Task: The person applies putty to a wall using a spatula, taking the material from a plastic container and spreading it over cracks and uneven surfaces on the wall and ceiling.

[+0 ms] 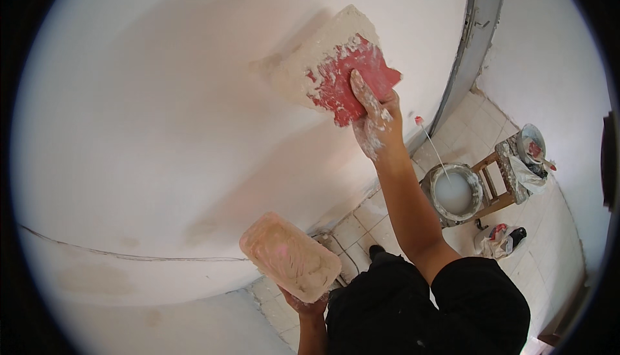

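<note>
My right hand (pixel 380 121), smeared with white plaster, is closed on a red plastic plaster scraper (pixel 371 74), the thumb lying along its face. Thick pale plaster covers the scraper's far part, which is at the white wall (pixel 161 148); whether its edge touches I cannot tell. Lower down, my left hand (pixel 302 304) grips a plaster tray (pixel 290 258) from beneath, most of its fingers hidden. This tray is rectangular with rounded corners, pinkish, and coated with a streaky film of plaster.
A bucket of whitish liquid (pixel 453 193) with a thin stick in it stands on the tiled floor (pixel 536 251) at right. Beside it, a wooden stool (pixel 496 173) carries a small bowl (pixel 531 140). Nearby lies a bag (pixel 498 244). A cable (pixel 129 255) runs along the lower wall.
</note>
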Demonstrator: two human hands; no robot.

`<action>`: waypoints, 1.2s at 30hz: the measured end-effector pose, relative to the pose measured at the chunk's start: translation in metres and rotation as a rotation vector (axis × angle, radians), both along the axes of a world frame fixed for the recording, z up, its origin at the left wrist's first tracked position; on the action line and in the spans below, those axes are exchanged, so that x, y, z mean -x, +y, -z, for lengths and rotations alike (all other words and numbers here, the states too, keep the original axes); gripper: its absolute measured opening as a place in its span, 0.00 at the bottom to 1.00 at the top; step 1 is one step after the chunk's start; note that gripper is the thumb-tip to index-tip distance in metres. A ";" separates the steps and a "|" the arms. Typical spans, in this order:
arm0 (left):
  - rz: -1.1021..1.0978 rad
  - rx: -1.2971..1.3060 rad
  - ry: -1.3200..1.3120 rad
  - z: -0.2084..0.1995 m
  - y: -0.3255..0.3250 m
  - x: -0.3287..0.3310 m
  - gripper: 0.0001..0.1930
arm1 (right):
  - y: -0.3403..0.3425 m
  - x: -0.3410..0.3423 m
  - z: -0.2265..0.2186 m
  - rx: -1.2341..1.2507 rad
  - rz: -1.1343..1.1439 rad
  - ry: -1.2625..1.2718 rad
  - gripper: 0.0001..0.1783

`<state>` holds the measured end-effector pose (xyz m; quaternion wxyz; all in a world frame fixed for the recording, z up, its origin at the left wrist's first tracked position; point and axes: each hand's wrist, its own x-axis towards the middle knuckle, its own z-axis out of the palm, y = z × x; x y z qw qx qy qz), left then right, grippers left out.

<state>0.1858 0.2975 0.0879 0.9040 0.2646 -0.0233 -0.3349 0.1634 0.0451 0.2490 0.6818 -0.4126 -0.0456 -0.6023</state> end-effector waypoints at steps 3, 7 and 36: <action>-0.001 0.002 0.018 -0.007 0.001 0.005 0.49 | -0.018 -0.015 0.004 -0.041 -0.081 -0.076 0.10; -0.035 0.003 0.200 -0.025 -0.001 0.009 0.48 | -0.028 -0.022 0.003 -0.178 -0.139 -0.106 0.08; 0.020 0.029 0.221 -0.049 0.001 0.016 0.45 | -0.030 -0.026 0.007 -0.188 -0.094 -0.175 0.07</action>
